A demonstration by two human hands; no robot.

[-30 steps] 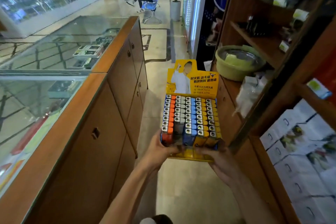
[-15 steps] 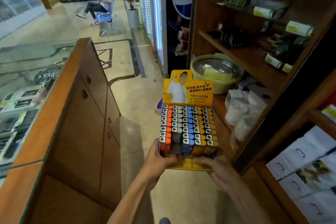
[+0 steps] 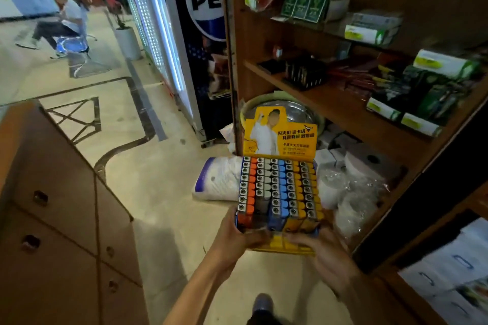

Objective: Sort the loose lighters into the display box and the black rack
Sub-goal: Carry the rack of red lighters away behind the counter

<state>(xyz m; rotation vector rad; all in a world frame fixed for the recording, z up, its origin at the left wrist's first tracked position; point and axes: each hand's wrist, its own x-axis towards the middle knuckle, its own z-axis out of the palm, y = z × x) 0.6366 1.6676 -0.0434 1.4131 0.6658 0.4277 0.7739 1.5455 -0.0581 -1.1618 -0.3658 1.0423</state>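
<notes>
At the far left stands the wooden desk (image 3: 66,219), its drawer fronts facing the aisle. Beyond it one person sits on a chair (image 3: 66,21), and further right is one Pepsi cooler (image 3: 206,8) with its lit door. One white sack (image 3: 219,179) lies on the floor, just left of the box.

The left hand (image 3: 235,237) has its grip closed round the near left corner of the display box (image 3: 280,137), thumb up against the orange row. The box is carried in the air over the floor between the desk and the shelves, resting in both grips, its yellow header card standing upright at the far edge. In it the lighters (image 3: 277,187) stand packed in five rows: one orange, one grey, one blue, two yellow. How many are in each row I cannot count for sure.

The right hand (image 3: 324,253) grips the near right corner, fingers curled onto the yellow front lip.

Behind the card sits one green basin (image 3: 319,124). On the middle shelf (image 3: 343,105), near its front edge and well apart from both hands, stands one black rack (image 3: 303,74).
</notes>
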